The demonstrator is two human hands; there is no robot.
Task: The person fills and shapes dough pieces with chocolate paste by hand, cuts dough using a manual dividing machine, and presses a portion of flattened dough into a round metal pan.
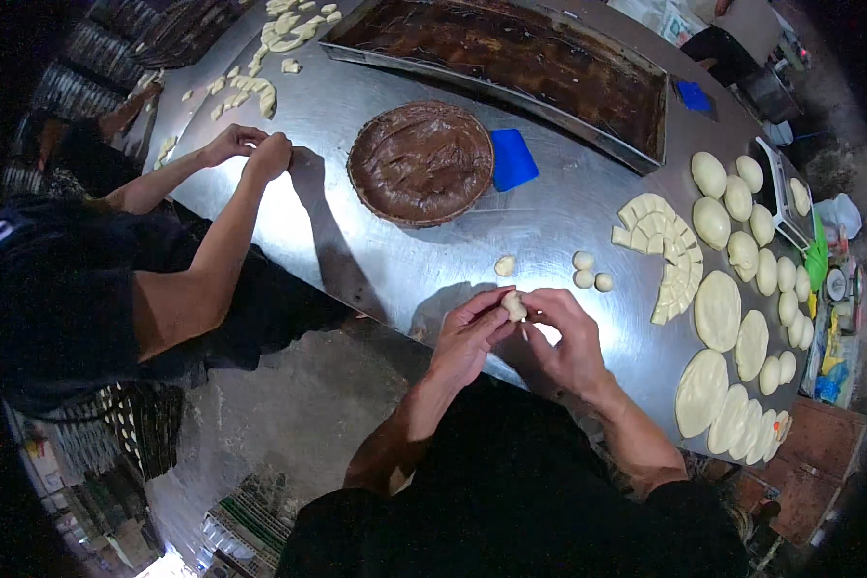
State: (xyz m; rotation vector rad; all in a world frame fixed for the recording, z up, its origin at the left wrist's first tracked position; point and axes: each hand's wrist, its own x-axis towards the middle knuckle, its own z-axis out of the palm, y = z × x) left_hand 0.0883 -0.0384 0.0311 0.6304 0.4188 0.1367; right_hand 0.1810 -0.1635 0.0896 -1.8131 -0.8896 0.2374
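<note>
My left hand (464, 342) and my right hand (570, 342) pinch a small dough piece (513, 306) between their fingertips at the near edge of the steel table (356, 241). Just beyond them lie a single small dough piece (505, 265) and a group of three dough balls (584, 261). Farther forward sits a round pan of brown paste (420, 164) with a blue scraper (514, 160) at its right. To my right lie a curved strip of cut dough pieces (667, 246), several flattened dough ovals (719, 310) and several dough balls (711, 223).
A large brown-coated tray (499, 72) spans the far side, beside another blue scraper (694, 95). A co-worker (135, 289) works at my left near scattered dough pieces (255, 89). Racks (135, 429) stand lower left; a white plastic frame (771, 169) sits at the right edge.
</note>
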